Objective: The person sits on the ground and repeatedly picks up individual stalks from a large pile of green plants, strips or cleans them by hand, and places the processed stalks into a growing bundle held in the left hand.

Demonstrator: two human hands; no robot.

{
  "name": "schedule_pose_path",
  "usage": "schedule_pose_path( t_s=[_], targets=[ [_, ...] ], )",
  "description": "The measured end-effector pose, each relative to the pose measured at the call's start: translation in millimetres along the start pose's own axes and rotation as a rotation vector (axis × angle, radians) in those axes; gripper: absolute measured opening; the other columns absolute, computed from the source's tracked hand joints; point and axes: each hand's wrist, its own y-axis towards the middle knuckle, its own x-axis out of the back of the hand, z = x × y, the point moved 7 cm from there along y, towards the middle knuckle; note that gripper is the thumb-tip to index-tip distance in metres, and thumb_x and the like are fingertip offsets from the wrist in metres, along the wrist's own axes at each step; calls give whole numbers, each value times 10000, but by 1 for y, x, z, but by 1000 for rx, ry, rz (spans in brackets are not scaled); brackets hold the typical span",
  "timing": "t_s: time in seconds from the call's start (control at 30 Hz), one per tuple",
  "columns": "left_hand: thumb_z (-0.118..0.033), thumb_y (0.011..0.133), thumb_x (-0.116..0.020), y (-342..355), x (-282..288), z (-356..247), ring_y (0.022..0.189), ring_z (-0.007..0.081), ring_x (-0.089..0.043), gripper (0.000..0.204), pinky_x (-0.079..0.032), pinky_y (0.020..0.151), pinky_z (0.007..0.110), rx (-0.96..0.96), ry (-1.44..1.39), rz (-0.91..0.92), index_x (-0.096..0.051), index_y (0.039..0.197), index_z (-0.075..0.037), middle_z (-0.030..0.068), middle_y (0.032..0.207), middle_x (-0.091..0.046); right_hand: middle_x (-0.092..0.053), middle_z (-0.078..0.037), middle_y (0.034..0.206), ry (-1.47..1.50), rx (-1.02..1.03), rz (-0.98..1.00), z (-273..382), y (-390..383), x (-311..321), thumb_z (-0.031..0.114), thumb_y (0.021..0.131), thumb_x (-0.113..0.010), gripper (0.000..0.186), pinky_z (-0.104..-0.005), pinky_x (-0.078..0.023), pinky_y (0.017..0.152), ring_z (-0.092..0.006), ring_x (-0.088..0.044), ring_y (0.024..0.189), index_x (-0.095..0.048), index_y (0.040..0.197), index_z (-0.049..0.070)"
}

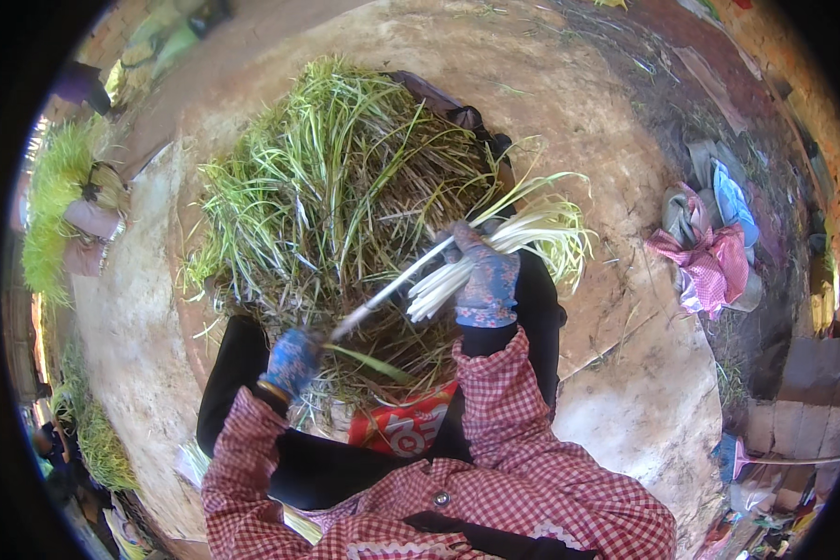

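My right hand, in a blue patterned glove, is closed round a bunch of white stalks that look like garlic greens or young leeks. Their pale yellow-green leaves fan out on its far right side. One longer stalk slants from this hand down to the left. At its dirty lower end my left hand, gloved alike, is closed, with its fingertips partly hidden. A loose green leaf sticks out beside those fingers. In front of me lies a big heap of uncleaned stalks, leafy on top and brown with dirt below.
A red printed packet or sack lies between my legs. To the right are bundled cloths and a broom. Bundles of green stalks are at the far left, where a person's sleeve shows. Worn sheeting covers the ground.
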Motion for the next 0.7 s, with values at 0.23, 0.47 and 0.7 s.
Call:
schedule_pose_path(
  t_s=[0.23,0.47,0.7],
  targets=[
    [-286,799,-678,-51,-24,81,843,343,-653,458,-520,727,435,351,435,451,-566,1225,-160,167,974,-657,-647,-129,870,229,93,-70,57,-4,9,51,860,-658,182,-276,-494,529,-204,-612,733,-552,1003,88],
    [-224,816,-722,37,95,-9,854,240,-673,324,-524,724,389,516,-825,-249,-668,1092,-63,133,1049,-679,-649,-172,866,177,43,93,15,-5,-12,-57,802,-680,266,-264,-491,521,-250,-650,736,-510,912,116],
    [-90,823,-694,120,93,-114,735,201,-660,156,-520,663,309,237,-1183,-295,-678,953,-5,127,885,-698,-652,-165,844,-99,5,189,7,-10,-15,-56,801,-674,279,-258,-479,517,-185,-598,610,-482,923,105]
  ],
)
